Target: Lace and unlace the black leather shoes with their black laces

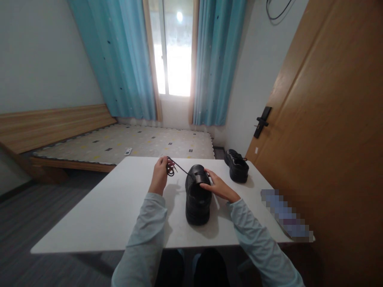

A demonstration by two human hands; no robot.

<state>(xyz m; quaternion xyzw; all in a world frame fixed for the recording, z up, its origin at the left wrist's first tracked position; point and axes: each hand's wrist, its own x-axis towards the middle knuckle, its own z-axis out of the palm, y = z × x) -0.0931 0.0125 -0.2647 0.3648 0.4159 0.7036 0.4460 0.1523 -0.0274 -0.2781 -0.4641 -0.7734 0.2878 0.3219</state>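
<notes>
A black shoe (198,207) stands upright on the white table, its heel towards me. My left hand (160,171) is closed on a dark shoelace (179,165), left of the shoe and raised above the tabletop. From that hand the lace runs taut to the front of the shoe, with a looped length hanging at the fingers. My right hand (218,184) grips the shoe's tongue and upper from the right side, thumb at the opening. A second black shoe (238,171), with laces across its front, sits at the table's back right.
The white table (98,215) spans the space before me. A blurred-out flat item (284,215) lies along its right edge, near the wooden door (335,131). Beyond are a bed (143,139) with a small white remote (128,151), and blue curtains (128,59) beside a bright window.
</notes>
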